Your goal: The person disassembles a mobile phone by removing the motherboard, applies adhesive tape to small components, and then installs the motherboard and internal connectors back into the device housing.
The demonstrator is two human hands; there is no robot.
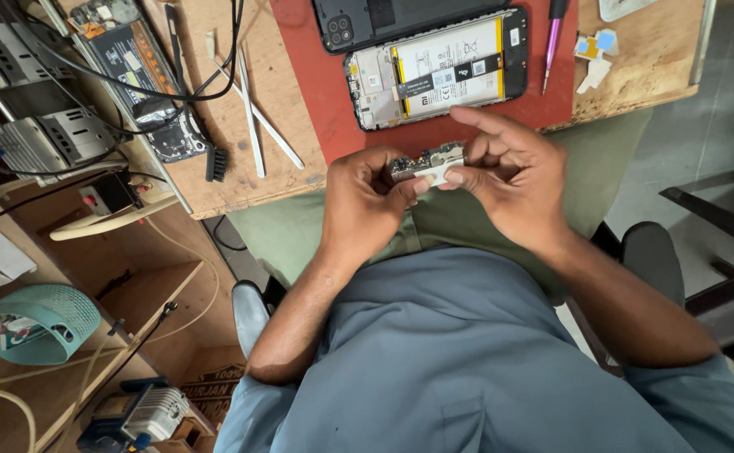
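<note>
Both hands meet over my lap and share a small phone circuit board (428,160). My left hand (365,201) pinches its left end between thumb and fingers. My right hand (508,172) grips the right end, index finger stretched above it. Just beyond them, on a red mat (316,92), lies an opened phone (436,69) with its battery and inner parts exposed. A dark back cover (367,21) lies next to it.
A wooden workbench (224,168) carries metal pry tools (254,109), a small black brush (217,164), a second opened device (145,80) with black cables, and a pink-tipped tool (550,46). A teal basket (36,323) sits lower left, a dark chair (710,218) at right.
</note>
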